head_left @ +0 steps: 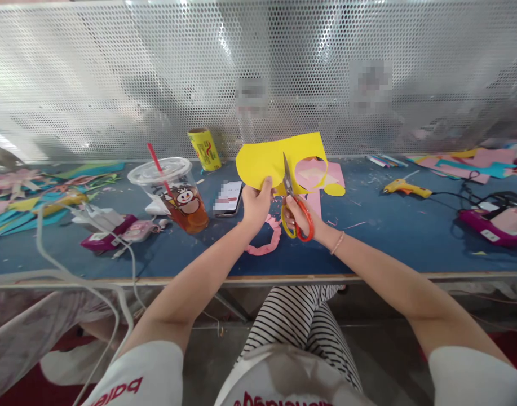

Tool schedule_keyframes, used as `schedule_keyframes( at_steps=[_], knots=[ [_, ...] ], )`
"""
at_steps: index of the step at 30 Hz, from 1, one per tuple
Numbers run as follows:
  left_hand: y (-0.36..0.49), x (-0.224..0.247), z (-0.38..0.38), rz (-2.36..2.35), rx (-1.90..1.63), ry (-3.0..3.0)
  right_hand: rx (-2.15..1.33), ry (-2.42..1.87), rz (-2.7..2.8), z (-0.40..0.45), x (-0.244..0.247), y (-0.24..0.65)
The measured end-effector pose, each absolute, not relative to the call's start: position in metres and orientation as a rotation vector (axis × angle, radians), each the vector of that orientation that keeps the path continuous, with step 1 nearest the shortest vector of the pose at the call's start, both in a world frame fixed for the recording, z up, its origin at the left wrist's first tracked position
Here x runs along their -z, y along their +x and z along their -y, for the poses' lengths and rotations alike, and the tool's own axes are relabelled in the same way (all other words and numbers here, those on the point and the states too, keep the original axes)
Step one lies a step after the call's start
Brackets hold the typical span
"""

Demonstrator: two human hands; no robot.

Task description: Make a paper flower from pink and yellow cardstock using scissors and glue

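My left hand (pixel 258 204) pinches the lower edge of a yellow sheet of paper (pixel 260 160), thumb on top. The sheet has a round hole cut out on its right side, and its left end is rounded. In my right hand (pixel 298 213) is a pair of scissors (pixel 303 223) with one red and one yellow handle loop; the blades point up over the middle of the sheet. Below my hands a ruffled pink paper ring (pixel 269 245) lies on the table. Pink paper (pixel 336 173) and a yellow paper circle (pixel 334 190) lie beside the sheet on the right.
Left of my hands stand a lidded plastic cup (pixel 186 208) with a red straw, a phone (pixel 228 198) and a yellow tube (pixel 204 149). A yellow glue gun (pixel 407 188) lies right. Cables and a power strip (pixel 110 232) sit left. A perforated metal panel (pixel 157 67) rises behind.
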State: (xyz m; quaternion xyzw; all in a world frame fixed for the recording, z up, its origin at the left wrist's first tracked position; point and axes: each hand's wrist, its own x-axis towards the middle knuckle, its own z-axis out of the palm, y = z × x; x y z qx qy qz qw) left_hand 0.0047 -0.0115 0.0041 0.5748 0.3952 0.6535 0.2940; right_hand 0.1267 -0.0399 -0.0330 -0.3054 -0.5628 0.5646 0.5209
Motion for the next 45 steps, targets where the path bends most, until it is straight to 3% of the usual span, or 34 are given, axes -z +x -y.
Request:
schedule_keyframes(
  at_steps=[14,22,29,36,45],
  knots=[
    [0.009,-0.004,0.020,-1.055,-1.571,1.537,-1.437,-0.664,1.341,0.034,0.036,0.130],
    [0.005,-0.007,0.009,-0.948,-1.778,1.459,-1.374,-0.653,1.328,0.040,0.032,0.127],
    [0.012,-0.005,0.019,-1.050,-1.695,1.498,-1.499,-0.624,1.227,0.036,0.032,0.131],
    [0.004,-0.002,0.005,-0.942,-1.684,1.449,-1.298,-0.734,1.298,0.036,0.032,0.129],
    [0.011,-0.008,0.017,-1.015,-1.703,1.477,-1.306,-0.707,1.343,0.041,0.029,0.128]
  ],
)
